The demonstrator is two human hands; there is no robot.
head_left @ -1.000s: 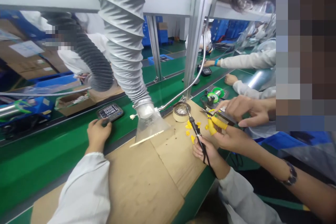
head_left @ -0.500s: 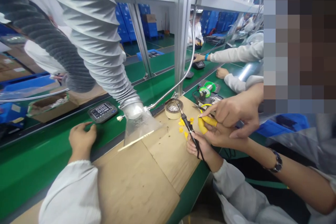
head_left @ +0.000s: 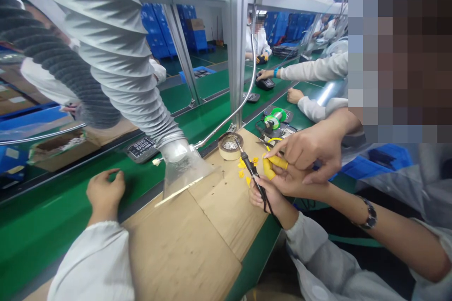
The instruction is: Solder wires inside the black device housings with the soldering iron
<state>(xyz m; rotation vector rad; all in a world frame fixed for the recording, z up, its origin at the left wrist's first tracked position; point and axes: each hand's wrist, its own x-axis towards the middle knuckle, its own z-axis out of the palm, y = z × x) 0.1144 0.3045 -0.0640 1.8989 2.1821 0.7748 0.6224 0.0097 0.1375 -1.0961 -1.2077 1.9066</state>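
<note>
My left hand point(head_left: 106, 193) hovers over the green conveyor belt point(head_left: 38, 216), its fingers curved and apart with nothing between them. Beyond it on the belt lies a device with a dark display point(head_left: 141, 149), partly behind the fume hood point(head_left: 183, 167). My right hand point(head_left: 266, 196) is closed around a soldering iron point(head_left: 252, 169), whose tip points up toward a round tin point(head_left: 230, 145) of solder bits. Another person's two hands point(head_left: 303, 157), with yellow finger covers, are just beside and above my right hand.
Brown board point(head_left: 183, 244) covers the bench, with yellow scraps point(head_left: 242, 163) near the iron. A green solder spool point(head_left: 274, 118) stands behind. A ribbed white duct point(head_left: 116, 47) hangs at the left, next to a metal post point(head_left: 236, 47). Other people's sleeved arms reach in from the right.
The display device has moved right along the belt, away from my left hand, and is now partly hidden by the hood. The view has shifted slightly. My right hand still holds the iron.
</note>
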